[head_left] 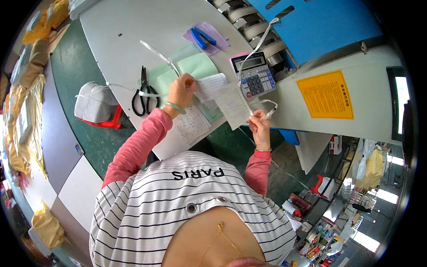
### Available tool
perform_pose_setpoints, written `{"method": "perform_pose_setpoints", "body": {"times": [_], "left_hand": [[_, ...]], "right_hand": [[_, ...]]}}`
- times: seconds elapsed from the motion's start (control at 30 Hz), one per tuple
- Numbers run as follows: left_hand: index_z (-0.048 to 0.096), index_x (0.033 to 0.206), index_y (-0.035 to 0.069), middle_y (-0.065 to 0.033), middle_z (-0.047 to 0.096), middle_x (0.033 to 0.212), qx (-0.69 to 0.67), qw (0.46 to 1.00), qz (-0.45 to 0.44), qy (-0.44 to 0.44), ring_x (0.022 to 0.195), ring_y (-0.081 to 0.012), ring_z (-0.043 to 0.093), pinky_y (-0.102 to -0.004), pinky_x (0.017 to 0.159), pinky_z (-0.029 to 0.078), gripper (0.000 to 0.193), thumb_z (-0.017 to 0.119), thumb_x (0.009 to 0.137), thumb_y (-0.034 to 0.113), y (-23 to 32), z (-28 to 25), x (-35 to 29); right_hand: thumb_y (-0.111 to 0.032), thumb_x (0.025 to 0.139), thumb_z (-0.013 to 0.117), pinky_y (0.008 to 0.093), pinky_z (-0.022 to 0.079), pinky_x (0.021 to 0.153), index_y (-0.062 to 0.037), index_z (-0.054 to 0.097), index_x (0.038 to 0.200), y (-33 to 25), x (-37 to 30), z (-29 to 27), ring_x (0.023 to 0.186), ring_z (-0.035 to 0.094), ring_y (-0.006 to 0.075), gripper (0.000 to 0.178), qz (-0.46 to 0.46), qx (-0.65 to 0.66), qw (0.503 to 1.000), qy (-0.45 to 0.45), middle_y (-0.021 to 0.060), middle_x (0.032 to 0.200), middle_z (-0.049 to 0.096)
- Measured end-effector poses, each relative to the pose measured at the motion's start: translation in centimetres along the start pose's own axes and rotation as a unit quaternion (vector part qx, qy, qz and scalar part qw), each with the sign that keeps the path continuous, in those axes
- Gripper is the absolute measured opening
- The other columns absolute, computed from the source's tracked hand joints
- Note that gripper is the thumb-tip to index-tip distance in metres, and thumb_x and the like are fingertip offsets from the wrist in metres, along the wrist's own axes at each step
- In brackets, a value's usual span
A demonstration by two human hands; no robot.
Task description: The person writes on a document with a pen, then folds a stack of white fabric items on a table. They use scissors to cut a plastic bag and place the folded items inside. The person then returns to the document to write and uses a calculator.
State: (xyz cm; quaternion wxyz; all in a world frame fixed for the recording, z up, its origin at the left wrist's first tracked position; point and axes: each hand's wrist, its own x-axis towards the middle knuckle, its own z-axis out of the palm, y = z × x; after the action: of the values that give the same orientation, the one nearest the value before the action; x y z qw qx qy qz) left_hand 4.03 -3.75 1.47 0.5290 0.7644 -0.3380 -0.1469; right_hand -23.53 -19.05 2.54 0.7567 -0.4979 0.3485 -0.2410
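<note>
My right hand (259,126) pinches the lower right corner of a handwritten paper slip (232,107), tilted over the table's near edge. A white strap end (270,107) curls up beside these fingers. Over the papers, my left hand (180,94) has its fingers curled closed; what they hold, if anything, is hidden. One white strip (156,52) reaches this hand from the far side, another from the left. Beneath it lie handwritten sheets (191,125), a small lined pad (211,86) and green paper (195,67). Black-handled scissors (143,94) lie left of that hand.
A calculator (253,74) lies right of the papers, and a blue stapler (202,37) rests on purple paper farther back. A blue machine (318,26) with rollers borders the grey table (115,33). A white bundle on a red stool (95,103) stands to the left.
</note>
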Motion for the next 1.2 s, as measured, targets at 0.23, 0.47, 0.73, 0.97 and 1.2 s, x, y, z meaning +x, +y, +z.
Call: {"method": "perform_pose_setpoints", "body": {"times": [0.23, 0.47, 0.73, 0.97, 1.2], "left_hand": [[0.066, 0.091, -0.001, -0.0118, 0.068, 0.072, -0.056, 0.997, -0.052, 0.006, 0.064, -0.0178, 0.066, -0.0291, 0.062, 0.051, 0.013, 0.063, 0.080, 0.007, -1.3, -0.2, 1.5], [0.065, 0.100, -0.001, -0.0060, 0.067, 0.075, -0.172, 0.975, -0.139, 0.013, 0.066, -0.0086, 0.060, -0.0258, 0.060, 0.048, 0.017, 0.063, 0.084, 0.005, -2.8, -0.1, 2.1], [0.062, 0.110, 0.005, -0.0080, 0.068, 0.093, 0.141, 0.970, 0.189, -0.054, 0.087, -0.0261, 0.064, -0.0396, 0.083, 0.048, 0.034, 0.063, 0.085, 0.029, 1.0, 0.5, -2.8], [0.060, 0.119, 0.009, -0.0067, 0.052, 0.130, 0.302, 0.916, 0.245, -0.095, 0.127, -0.0211, 0.044, -0.0570, 0.111, 0.017, 0.046, 0.066, 0.081, 0.034, -0.5, 2.4, -7.6], [0.060, 0.116, 0.011, -0.0034, 0.052, 0.103, 0.313, 0.912, 0.254, -0.073, 0.108, -0.0201, 0.050, -0.0635, 0.108, 0.018, 0.047, 0.069, 0.075, 0.031, -0.9, 2.9, -7.6]], "right_hand": [[-0.007, 0.083, 0.064, 0.0162, 0.022, 0.040, -0.0080, 0.050, 0.088, 0.8, 0.8, 1.2, 0.045, 0.036, 0.0006, 0.016, 0.015, -0.071, 0.997, -0.023, 0.0083, 0.071, 0.064], [-0.007, 0.083, 0.064, 0.0162, 0.021, 0.040, -0.0081, 0.051, 0.088, 0.5, 1.8, 1.6, 0.046, 0.036, 0.0002, 0.014, 0.006, -0.094, 0.995, -0.028, 0.0084, 0.073, 0.065], [-0.016, 0.086, 0.066, 0.0259, 0.041, 0.053, -0.0028, 0.063, 0.085, 2.0, 5.6, 3.2, 0.061, 0.058, 0.0105, 0.014, -0.062, -0.251, 0.966, 0.011, 0.0043, 0.071, 0.065], [-0.041, 0.099, 0.043, 0.0245, 0.037, 0.052, -0.0043, 0.062, 0.077, -1.4, 6.6, 7.6, 0.057, 0.047, 0.0076, 0.047, -0.224, -0.245, 0.942, 0.046, -0.0021, 0.064, 0.055], [-0.027, 0.092, 0.062, 0.0206, 0.040, 0.051, -0.0050, 0.057, 0.078, 1.3, 9.0, 10.0, 0.059, 0.054, 0.0054, 0.026, -0.130, -0.234, 0.952, -0.149, -0.0014, 0.063, 0.056]]}}
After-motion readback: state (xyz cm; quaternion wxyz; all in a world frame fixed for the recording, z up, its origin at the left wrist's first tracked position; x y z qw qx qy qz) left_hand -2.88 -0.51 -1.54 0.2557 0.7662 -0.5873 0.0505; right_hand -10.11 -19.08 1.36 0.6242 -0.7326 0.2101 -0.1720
